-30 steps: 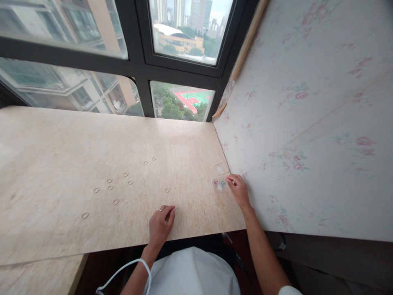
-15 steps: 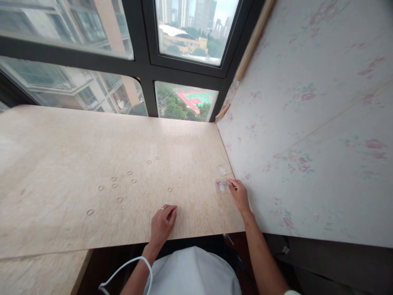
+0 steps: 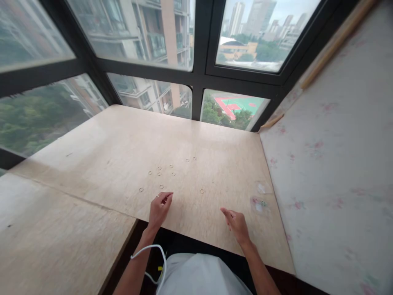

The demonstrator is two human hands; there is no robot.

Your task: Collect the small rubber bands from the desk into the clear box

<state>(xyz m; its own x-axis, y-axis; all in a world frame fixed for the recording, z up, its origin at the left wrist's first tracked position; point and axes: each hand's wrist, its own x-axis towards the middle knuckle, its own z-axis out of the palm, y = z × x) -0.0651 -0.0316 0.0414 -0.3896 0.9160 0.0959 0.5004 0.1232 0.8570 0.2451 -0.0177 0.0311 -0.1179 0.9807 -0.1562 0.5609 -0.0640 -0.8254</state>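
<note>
My left hand (image 3: 160,209) hovers over the near part of the tabletop, thumb and fingertips pressed together. Whatever is between them, if anything, is too small to make out. Just beyond its fingertips lies a thin ring (image 3: 161,187). My right hand (image 3: 237,224) is farther right, its thumb and forefinger closed in a pinch; I cannot make out anything in it. Another thin ring (image 3: 202,191) rests alone between and beyond the hands. To the right sits a small clear plastic box (image 3: 259,205) with tiny coloured bits inside. Several more rings, one of them this ring (image 3: 159,168), are scattered beyond my left hand.
A clear piece of plastic (image 3: 262,188) lies behind the box near the papered wall (image 3: 325,172). Dark-framed windows (image 3: 198,65) border the far side of the beige tabletop (image 3: 221,151). A white cable (image 3: 153,246) loops by my left forearm.
The view has swung left. My right hand has left the plastic box and moved leftward over the table. My left hand is now closer to the scattered rings.
</note>
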